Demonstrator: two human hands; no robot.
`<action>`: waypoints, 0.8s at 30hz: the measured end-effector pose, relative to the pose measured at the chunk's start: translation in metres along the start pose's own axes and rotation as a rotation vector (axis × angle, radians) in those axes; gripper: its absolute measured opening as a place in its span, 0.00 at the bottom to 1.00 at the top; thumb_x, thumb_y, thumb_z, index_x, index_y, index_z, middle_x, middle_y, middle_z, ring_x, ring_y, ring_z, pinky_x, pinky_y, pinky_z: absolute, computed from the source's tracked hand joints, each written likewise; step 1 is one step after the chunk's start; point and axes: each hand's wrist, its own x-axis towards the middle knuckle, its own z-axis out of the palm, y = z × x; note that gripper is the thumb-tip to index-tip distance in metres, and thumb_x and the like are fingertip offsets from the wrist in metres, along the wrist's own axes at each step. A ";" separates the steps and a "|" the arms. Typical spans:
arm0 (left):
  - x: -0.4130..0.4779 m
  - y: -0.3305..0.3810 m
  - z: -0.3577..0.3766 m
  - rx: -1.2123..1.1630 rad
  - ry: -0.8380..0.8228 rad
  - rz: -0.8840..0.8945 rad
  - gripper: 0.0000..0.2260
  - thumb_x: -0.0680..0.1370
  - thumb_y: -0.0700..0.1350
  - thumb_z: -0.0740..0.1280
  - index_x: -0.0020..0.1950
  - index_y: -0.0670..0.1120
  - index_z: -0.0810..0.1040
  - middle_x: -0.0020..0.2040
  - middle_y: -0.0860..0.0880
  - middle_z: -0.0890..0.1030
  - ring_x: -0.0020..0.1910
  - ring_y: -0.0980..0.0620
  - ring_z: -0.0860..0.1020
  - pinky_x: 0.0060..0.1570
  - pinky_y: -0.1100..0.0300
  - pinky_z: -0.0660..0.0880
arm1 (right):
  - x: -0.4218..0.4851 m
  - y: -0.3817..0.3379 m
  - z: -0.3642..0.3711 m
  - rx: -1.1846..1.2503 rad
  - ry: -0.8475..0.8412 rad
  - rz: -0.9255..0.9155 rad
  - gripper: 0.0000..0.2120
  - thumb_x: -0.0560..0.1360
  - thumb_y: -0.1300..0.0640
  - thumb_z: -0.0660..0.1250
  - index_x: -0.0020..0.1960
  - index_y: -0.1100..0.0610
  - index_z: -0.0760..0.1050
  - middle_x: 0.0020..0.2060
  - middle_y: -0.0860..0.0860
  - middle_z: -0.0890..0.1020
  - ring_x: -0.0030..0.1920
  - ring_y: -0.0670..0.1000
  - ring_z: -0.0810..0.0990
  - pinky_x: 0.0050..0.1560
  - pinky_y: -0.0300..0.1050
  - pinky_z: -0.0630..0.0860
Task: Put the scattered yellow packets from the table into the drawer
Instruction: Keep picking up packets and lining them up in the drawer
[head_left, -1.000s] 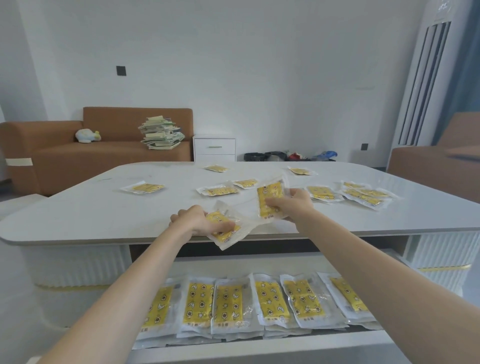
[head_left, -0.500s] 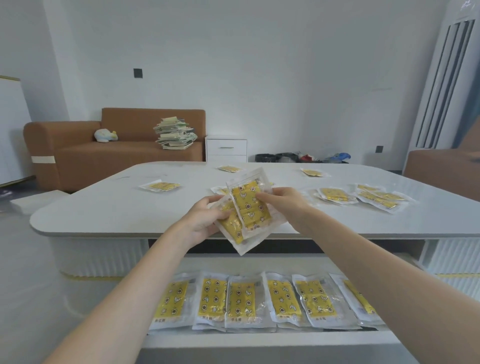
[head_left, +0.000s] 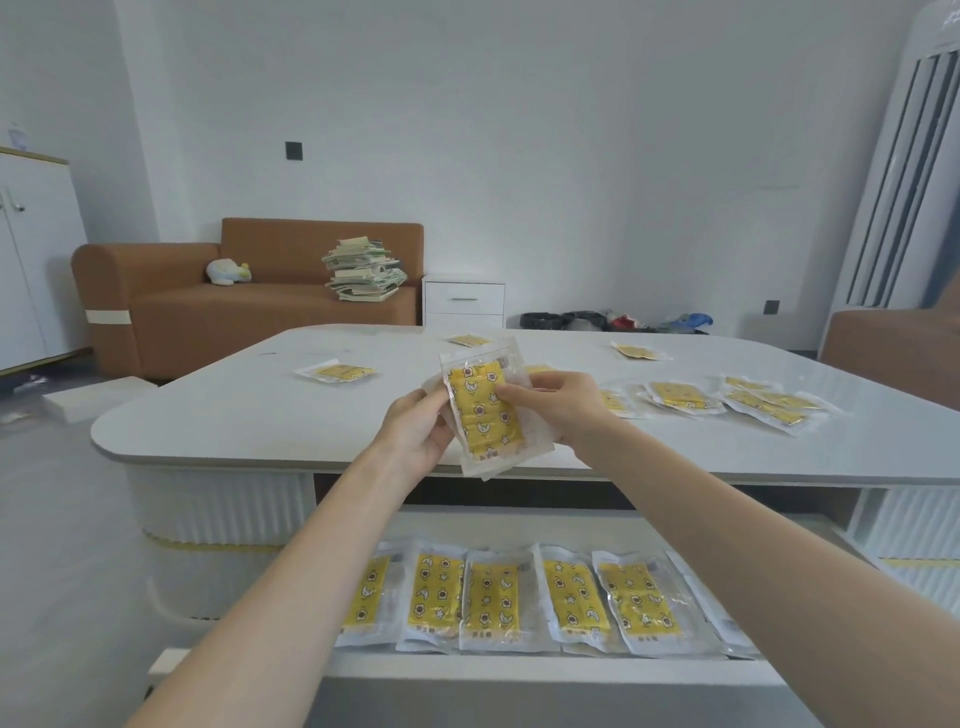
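Observation:
Both my hands hold a small stack of yellow packets (head_left: 484, 413) upright above the near edge of the white table (head_left: 218, 415). My left hand (head_left: 418, 434) grips the stack from the left and behind; my right hand (head_left: 556, 402) pinches its right side. Below, the open drawer (head_left: 545, 680) holds a row of several yellow packets (head_left: 491, 597) lying flat. More packets lie loose on the table: one at the left (head_left: 337, 372), two at the back (head_left: 467, 340) (head_left: 636, 352), and a cluster at the right (head_left: 727, 400).
A brown sofa (head_left: 208, 306) with a stack of books (head_left: 363, 270) stands behind the table, next to a small white cabinet (head_left: 463, 301). A second brown seat (head_left: 893, 348) is at the right. A tall white air conditioner (head_left: 904, 171) stands at the far right.
My hands lifted one packet each off the table, brought them together, and now hold them as one upright stack. The view shifted left and lower.

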 end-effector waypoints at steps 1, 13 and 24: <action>-0.001 0.003 0.001 -0.019 0.005 0.004 0.06 0.79 0.40 0.64 0.44 0.42 0.79 0.32 0.49 0.84 0.30 0.56 0.82 0.33 0.63 0.81 | 0.000 -0.001 -0.001 0.005 0.003 -0.011 0.05 0.68 0.54 0.76 0.40 0.50 0.80 0.39 0.48 0.84 0.41 0.50 0.85 0.42 0.46 0.82; -0.014 0.001 -0.002 0.386 -0.113 -0.064 0.13 0.82 0.53 0.56 0.50 0.51 0.79 0.49 0.49 0.82 0.50 0.49 0.80 0.51 0.53 0.78 | 0.000 0.001 -0.007 0.190 0.089 -0.014 0.12 0.68 0.56 0.76 0.47 0.61 0.81 0.46 0.56 0.85 0.45 0.56 0.85 0.48 0.54 0.82; -0.013 0.000 -0.002 0.489 -0.103 0.102 0.10 0.82 0.47 0.58 0.52 0.50 0.79 0.44 0.53 0.81 0.42 0.54 0.79 0.37 0.62 0.75 | 0.004 -0.005 -0.010 -0.044 0.057 -0.033 0.11 0.68 0.53 0.76 0.44 0.57 0.78 0.42 0.50 0.84 0.41 0.50 0.85 0.37 0.46 0.82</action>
